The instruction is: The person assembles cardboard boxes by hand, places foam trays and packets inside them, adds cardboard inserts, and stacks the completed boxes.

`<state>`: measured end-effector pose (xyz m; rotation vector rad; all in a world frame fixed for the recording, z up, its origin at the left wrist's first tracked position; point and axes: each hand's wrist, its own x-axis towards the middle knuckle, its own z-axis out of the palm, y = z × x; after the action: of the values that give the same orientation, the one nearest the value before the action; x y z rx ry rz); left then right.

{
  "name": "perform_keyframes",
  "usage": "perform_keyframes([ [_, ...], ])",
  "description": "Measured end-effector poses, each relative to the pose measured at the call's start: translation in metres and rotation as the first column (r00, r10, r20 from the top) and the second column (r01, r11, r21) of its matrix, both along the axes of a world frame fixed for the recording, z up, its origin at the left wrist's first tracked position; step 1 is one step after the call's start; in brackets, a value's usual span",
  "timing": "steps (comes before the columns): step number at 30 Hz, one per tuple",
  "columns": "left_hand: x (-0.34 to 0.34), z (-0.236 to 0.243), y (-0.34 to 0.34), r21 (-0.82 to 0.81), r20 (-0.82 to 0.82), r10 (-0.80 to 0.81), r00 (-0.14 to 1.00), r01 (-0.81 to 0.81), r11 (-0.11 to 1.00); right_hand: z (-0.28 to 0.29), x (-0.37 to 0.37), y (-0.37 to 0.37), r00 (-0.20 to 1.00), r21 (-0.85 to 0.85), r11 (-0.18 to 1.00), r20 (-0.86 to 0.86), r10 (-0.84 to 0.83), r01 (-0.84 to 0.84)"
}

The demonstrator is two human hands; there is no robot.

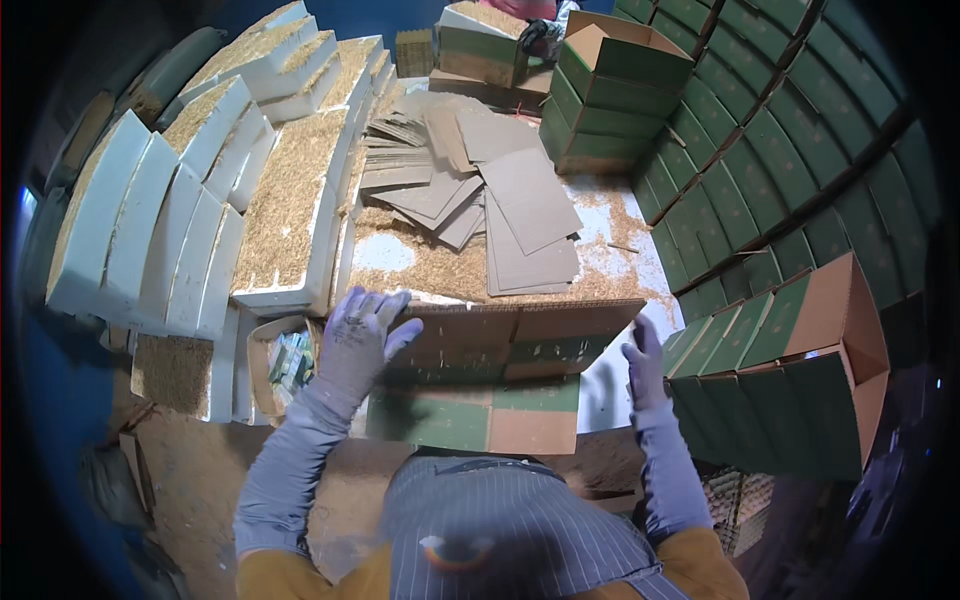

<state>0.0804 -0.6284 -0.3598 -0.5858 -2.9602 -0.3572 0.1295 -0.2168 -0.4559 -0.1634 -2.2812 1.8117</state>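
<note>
A brown and green cardboard carton [450,340] is in front of me, its upper panel tilted up and a lower green and brown panel [535,425] hanging toward me. My gloved left hand [362,338] is at the carton's upper left edge. Its thumb reaches across the front and its fingers lie along the top, closed on the board. My gloved right hand [646,365] is by the upper right corner, fingertips close to the edge, thumb apart from the fingers. Whether it touches the board is hard to tell. Loose grey-brown cardboard sheets [530,200] lie behind the carton.
White foam boxes [290,200] topped with shavings stand stacked on the left. A small bin [262,365] of little packets sits by my left forearm. Green cartons [790,160] form a wall on the right, with opened cartons [790,400] nearer. A person's dark-gloved hand [540,38] shows at the back.
</note>
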Motion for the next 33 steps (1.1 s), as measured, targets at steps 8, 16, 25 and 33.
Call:
perform_keyframes([
  [8,-0.009,0.036,-0.026,0.425,0.763,-0.254,0.594,-0.166,0.89,0.046,0.023,-0.08,0.814,0.919,0.354,-0.338,0.473,0.176],
  [16,0.015,0.081,0.032,-0.131,0.067,-0.308,0.949,0.314,0.94,0.104,-0.005,-0.068,0.508,0.683,0.643,-0.439,0.741,-0.347],
  [25,0.013,-0.08,0.063,-0.081,-0.389,-0.4,0.83,0.401,0.912,0.031,0.003,-0.099,0.355,0.602,0.296,-0.023,0.935,-0.741],
  [33,-0.001,-0.041,0.045,0.177,-0.445,-0.014,0.895,0.103,0.979,0.032,0.037,-0.053,0.818,-0.067,0.916,0.429,0.384,-0.395],
])
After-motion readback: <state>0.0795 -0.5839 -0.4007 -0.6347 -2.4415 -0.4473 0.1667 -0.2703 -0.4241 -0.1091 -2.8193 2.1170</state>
